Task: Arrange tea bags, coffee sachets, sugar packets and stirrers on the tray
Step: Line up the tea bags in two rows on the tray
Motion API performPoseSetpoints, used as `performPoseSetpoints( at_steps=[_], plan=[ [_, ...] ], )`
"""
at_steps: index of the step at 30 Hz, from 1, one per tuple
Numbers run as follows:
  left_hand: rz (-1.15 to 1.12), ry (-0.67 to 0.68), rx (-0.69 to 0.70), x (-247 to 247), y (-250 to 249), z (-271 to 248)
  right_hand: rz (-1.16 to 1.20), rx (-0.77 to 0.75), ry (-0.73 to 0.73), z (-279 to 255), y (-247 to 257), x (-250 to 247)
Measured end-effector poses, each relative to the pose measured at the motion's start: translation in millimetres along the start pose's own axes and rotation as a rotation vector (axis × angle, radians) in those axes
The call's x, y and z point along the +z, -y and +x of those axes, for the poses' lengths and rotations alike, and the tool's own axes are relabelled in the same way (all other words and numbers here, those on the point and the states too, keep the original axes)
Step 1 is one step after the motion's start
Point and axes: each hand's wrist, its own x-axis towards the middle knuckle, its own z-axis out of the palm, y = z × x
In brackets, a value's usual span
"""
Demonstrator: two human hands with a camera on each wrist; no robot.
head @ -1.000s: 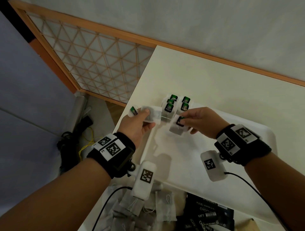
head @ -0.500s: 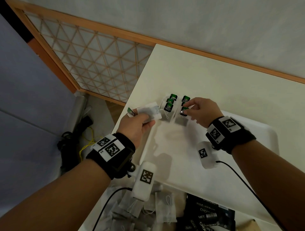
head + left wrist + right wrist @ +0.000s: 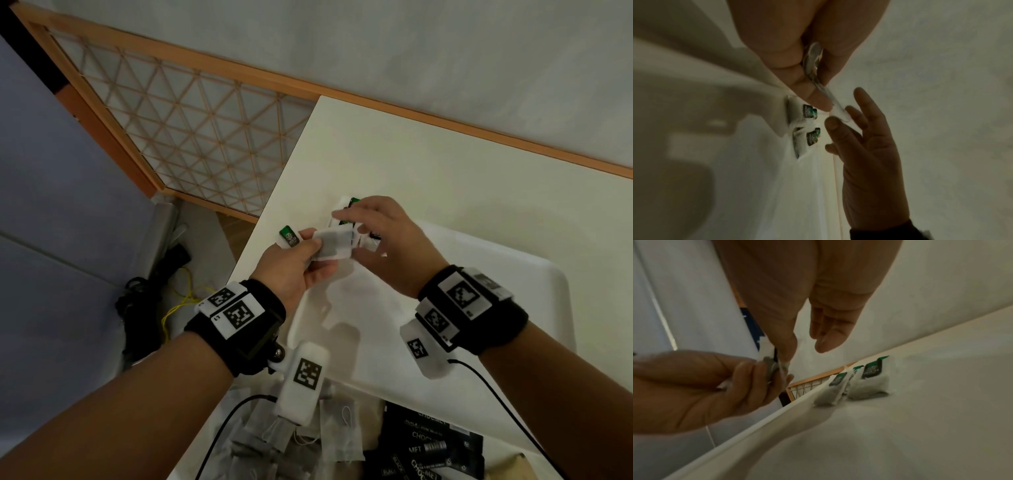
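Head view: left hand (image 3: 291,270) pinched the tea bag (image 3: 334,245), long axis aimed at right hand (image 3: 390,250) (loose fingers, barely touching).

The right grip (image 3: 387,246) no longer holds the tea bag it was carrying a second ago. That bag now lies with the row of tea bags (image 3: 869,382) in the far left corner of the tray (image 3: 513,308). Half a second ago the right grip was down at that row. It has since lifted away, empty, and come across to the tray's left rim, where its thumb now touches the end of the bundle of tea bags (image 3: 334,244) pinched in the left grip (image 3: 291,270), with the forefinger spread above. The left grip has brought its bundle slightly nearer the tray's far left corner, so in the head view it now overlaps the row.
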Motion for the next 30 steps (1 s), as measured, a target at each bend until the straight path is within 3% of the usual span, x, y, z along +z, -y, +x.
performPoseSetpoints(
  at_steps=[3,7,11,13,20,23,26,30],
  plan=[
    [0.061,0.017,-0.008,1.5,1.1,-3.9,0.07,0.023,0.002,1.7,6.6,-1.0],
    [0.11,-0.052,-0.002,-2.9,-1.3,-0.9,0.336,0.344,0.161,6.7,10.9,-5.4],
    [0.165,-0.175,-0.028,-14.3,-6.2,6.8,0.146,0.406,0.427,8.5,10.0,-0.3],
    [0.196,-0.173,-0.039,-17.6,-9.3,6.8,0.082,0.42,0.457,11.0,7.3,3.6],
    [0.212,-0.048,-0.037,-15.8,-12.8,1.9,0.066,0.53,0.197,26.3,-3.1,8.7],
    [0.239,-0.069,-0.029,-15.0,-9.0,0.8,0.07,0.562,0.135,30.6,-7.4,11.1],
    [0.342,-0.08,-0.005,-16.9,-1.9,6.2,0.055,0.557,0.113,31.0,-10.0,12.3],
    [0.347,0.015,0.026,-13.4,0.2,6.3,0.036,0.479,0.023,26.3,-11.8,8.1]
  ],
)
